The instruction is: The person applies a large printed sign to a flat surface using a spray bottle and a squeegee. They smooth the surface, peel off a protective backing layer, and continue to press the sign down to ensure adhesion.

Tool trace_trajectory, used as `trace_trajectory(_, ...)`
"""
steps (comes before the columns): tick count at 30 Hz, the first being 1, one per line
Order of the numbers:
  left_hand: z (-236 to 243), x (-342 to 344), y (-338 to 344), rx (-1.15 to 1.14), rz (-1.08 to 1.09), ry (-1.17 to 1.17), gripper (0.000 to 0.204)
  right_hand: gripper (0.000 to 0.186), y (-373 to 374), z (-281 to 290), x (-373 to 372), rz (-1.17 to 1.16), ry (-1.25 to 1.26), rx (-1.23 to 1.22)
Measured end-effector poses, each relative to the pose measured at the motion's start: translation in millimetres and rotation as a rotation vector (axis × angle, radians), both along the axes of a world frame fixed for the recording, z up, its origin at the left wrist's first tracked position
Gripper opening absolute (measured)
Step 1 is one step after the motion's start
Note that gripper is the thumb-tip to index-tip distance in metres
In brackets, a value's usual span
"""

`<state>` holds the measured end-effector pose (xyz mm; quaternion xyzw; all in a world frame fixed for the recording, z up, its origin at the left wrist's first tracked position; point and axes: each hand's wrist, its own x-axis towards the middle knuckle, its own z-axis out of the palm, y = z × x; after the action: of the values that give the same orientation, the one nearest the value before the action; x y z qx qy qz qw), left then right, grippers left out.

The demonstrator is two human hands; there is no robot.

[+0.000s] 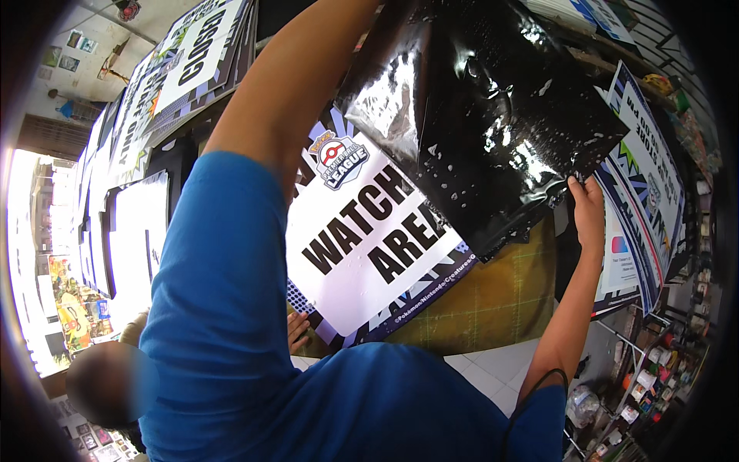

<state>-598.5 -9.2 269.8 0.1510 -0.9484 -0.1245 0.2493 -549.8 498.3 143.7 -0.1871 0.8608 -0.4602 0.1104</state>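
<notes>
A glossy black sheet [508,115], wet-looking with droplets and reflections, lies over the upper right of a printed sign board [346,239] with large black lettering and a round logo. My right hand [585,200] pinches the sheet's lower right corner, thumb on top. My left arm [223,254], in a blue sleeve, reaches up across the board and out of the top of the picture, so its hand is hidden from me. Another person's fingers [298,333] rest at the board's lower left edge, partly behind my arm.
Stacks of similar signs stand at upper left [196,54] and right [639,185]. The board lies on an olive checked cloth [493,308]. A co-worker [100,385] is at lower left. A metal rack with small containers [647,385] stands at lower right above a tiled floor [493,373].
</notes>
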Motion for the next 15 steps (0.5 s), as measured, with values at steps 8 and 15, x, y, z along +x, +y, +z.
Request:
trace_trajectory(8, 32.8, 44.9, -11.4, 0.077, -0.014, -0.158, 0.045, 0.024, -17.8, 26.1, 8.6, -0.151, -0.188, -0.420)
trace_trajectory(15, 89.0, 115.8, -16.0, 0.549, -0.173, -0.218, 0.030, 0.038, -10.2, 44.6, 11.6, -0.250, -0.043, -0.416)
